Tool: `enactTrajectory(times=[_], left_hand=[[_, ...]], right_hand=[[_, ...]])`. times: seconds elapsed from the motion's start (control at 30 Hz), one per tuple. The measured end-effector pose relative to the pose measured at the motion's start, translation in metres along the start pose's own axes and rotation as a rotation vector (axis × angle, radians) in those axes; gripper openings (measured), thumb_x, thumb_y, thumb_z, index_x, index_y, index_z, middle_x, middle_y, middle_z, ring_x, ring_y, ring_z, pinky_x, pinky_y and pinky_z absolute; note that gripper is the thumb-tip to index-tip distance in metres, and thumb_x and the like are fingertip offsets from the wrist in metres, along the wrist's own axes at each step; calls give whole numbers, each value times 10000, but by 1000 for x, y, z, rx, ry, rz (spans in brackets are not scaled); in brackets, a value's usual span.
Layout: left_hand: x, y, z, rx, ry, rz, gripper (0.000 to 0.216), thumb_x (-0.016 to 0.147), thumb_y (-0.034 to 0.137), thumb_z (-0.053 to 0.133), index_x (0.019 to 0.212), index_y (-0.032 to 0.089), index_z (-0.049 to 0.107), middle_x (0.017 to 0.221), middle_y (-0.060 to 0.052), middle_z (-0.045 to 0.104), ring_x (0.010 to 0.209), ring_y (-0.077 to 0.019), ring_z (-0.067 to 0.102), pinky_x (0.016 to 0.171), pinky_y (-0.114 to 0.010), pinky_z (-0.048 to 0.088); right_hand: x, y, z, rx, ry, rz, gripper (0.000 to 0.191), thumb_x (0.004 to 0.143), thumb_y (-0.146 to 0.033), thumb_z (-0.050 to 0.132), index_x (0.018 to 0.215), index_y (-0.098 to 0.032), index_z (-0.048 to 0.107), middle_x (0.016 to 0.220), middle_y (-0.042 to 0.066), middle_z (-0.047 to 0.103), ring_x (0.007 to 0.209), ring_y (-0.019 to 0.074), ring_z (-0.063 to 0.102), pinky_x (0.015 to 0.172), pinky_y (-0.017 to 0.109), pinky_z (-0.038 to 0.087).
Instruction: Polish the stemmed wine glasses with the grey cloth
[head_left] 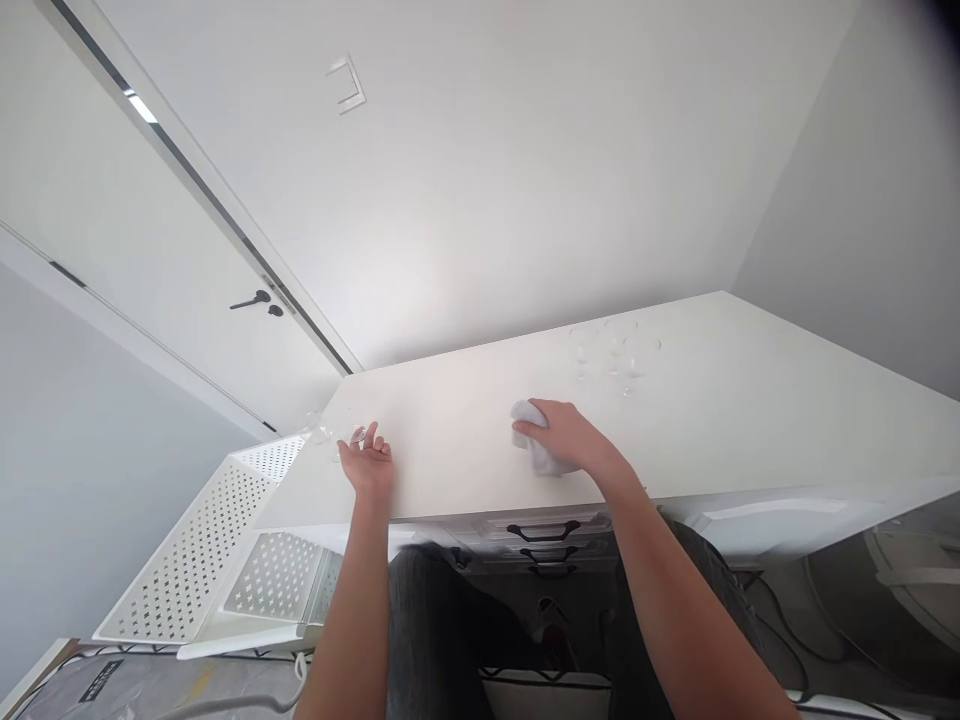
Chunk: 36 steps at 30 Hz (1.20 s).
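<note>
My left hand [366, 462] is near the left end of the white cabinet top [450, 430], palm turned up and fingers curled. Between its thumb and fingers shows a clear drinking glass [358, 435], faint against the white surface. Just left of that hand, more clear glassware [319, 428] is barely visible. My right hand [556, 432] grips a pale grey cloth [549, 460], bunched under the fingers and resting on the top. Several clear glasses [628, 360] stand beyond it toward the wall; their exact shapes are hard to make out.
White perforated panels [202, 540] adjoin the cabinet's left end. Drawers with dark handles [544, 531] face my legs. Behind the top rises a white wall [487, 180]. A door with a dark handle [251, 299] is at left, and a dark cable [787, 640] lies at lower right.
</note>
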<state>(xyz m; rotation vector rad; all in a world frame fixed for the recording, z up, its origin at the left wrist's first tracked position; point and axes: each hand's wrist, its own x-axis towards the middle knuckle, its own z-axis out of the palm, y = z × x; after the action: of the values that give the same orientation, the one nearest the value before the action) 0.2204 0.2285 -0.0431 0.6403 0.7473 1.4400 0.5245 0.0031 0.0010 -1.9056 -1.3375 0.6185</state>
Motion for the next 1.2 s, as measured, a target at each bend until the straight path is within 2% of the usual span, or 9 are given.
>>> enactTrajectory(times=[0.17, 0.27, 0.4, 0.5, 0.63, 0.8, 1.0, 1.1, 1.2], left_hand=[[-28, -28, 46, 84, -242, -80, 420, 916, 634, 588, 1092, 253, 582, 1369, -113, 632, 973, -207, 718, 549, -208, 450], [-54, -57, 76, 161, -375, -142, 440, 883, 577, 668, 1194, 289, 552, 1379, -95, 615, 933, -216, 738, 562, -222, 476], [-81, -92, 98, 201, -477, -148, 495, 917, 640, 603, 1270, 321, 463, 1491, -97, 526, 945, -229, 754, 563, -245, 508], [-89, -105, 100, 284, -533, -55, 517, 912, 617, 645, 1252, 300, 420, 1538, -121, 481, 1124, -255, 718, 751, -317, 590], [-91, -108, 96, 326, -583, 18, 673, 809, 456, 829, 1276, 289, 374, 1568, -151, 442, 1251, -257, 647, 958, -391, 573], [-94, -108, 94, 360, -597, 32, 723, 782, 397, 855, 1299, 286, 362, 1434, -134, 544, 1079, -211, 693, 914, -405, 591], [-87, -110, 92, 462, -505, 171, 773, 751, 382, 876, 1329, 283, 372, 1346, -114, 558, 1077, -191, 670, 944, -376, 567], [-85, -110, 91, 482, -464, 182, 764, 768, 380, 868, 1342, 298, 371, 1398, -116, 515, 1131, -192, 655, 978, -368, 549], [-88, -109, 91, 431, -511, 135, 729, 820, 399, 824, 1366, 343, 345, 1454, -102, 456, 1168, -205, 669, 977, -381, 557]], right_hand=[[20, 9, 25, 393, 117, 56, 115, 869, -322, 536, 940, -231, 539, 949, 24, 655, 852, 190, 611, 717, 277, 484], [26, 6, 40, 591, 112, 106, 136, 805, -252, 526, 937, -231, 553, 904, 10, 639, 799, 172, 591, 686, 263, 460], [30, -1, 54, 794, 153, 223, 168, 815, -344, 579, 928, -225, 619, 945, 40, 681, 839, 199, 610, 705, 293, 457], [29, -5, 60, 964, 119, 226, 300, 796, -397, 636, 1052, -241, 653, 1030, 54, 703, 899, 220, 631, 722, 311, 478], [25, -10, 64, 1128, 23, 119, 391, 672, -231, 655, 1063, -234, 664, 972, 30, 692, 894, 202, 623, 741, 298, 483], [23, -7, 64, 1267, -8, 121, 332, 617, -231, 677, 948, -206, 674, 898, 28, 685, 844, 195, 610, 711, 298, 464], [20, 4, 52, 983, -54, 221, 243, 641, -312, 782, 807, -198, 645, 799, 30, 663, 771, 199, 599, 680, 321, 448], [22, 10, 41, 1076, 19, 236, 199, 622, -250, 740, 793, -201, 653, 809, 23, 665, 784, 191, 602, 680, 297, 438], [24, 15, 32, 1195, 144, 184, 210, 646, -253, 741, 839, -221, 666, 839, 7, 662, 810, 180, 598, 688, 277, 438]])
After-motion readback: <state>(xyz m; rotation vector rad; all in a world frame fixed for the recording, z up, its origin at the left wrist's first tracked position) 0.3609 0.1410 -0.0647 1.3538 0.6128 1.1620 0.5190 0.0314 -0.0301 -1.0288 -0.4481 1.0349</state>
